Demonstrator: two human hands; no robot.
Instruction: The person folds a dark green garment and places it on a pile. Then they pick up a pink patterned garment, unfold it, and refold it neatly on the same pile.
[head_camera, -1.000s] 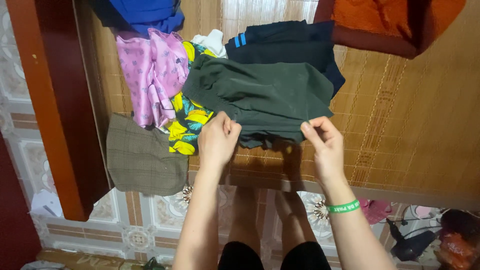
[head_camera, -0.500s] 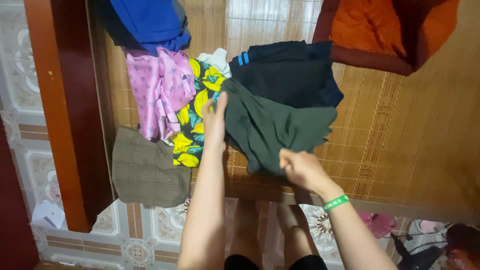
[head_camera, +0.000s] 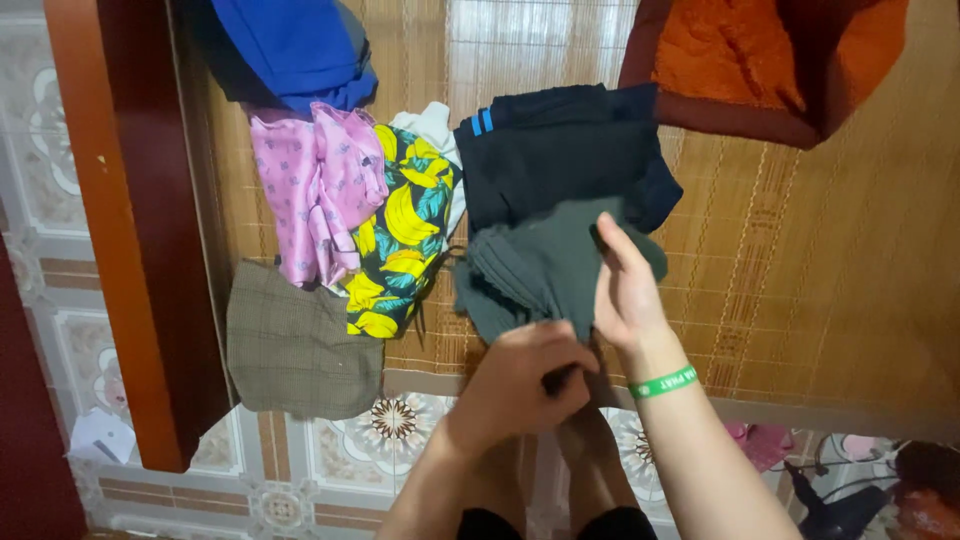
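Note:
A dark green garment (head_camera: 535, 265) lies bunched and folded narrow on the woven bamboo mat (head_camera: 800, 260), near its front edge. My left hand (head_camera: 520, 385) is closed on the garment's near end at the mat's edge. My right hand (head_camera: 625, 285), with a green wristband, lies flat with fingers straight on the garment's right side. Just behind the garment sits a dark navy garment with blue stripes (head_camera: 560, 145).
Left of the green garment lie a banana-print cloth (head_camera: 400, 235), a pink patterned cloth (head_camera: 315, 190), a blue cloth (head_camera: 290, 45) and a brown checked cloth (head_camera: 295, 340) hanging over the edge. An orange blanket (head_camera: 770, 55) lies far right. A red wooden rail (head_camera: 120, 230) borders the left.
The green garment went from spread flat to folded over and bunched narrow. My left hand dropped from the garment's top left to its near end. My right hand rose onto its right side.

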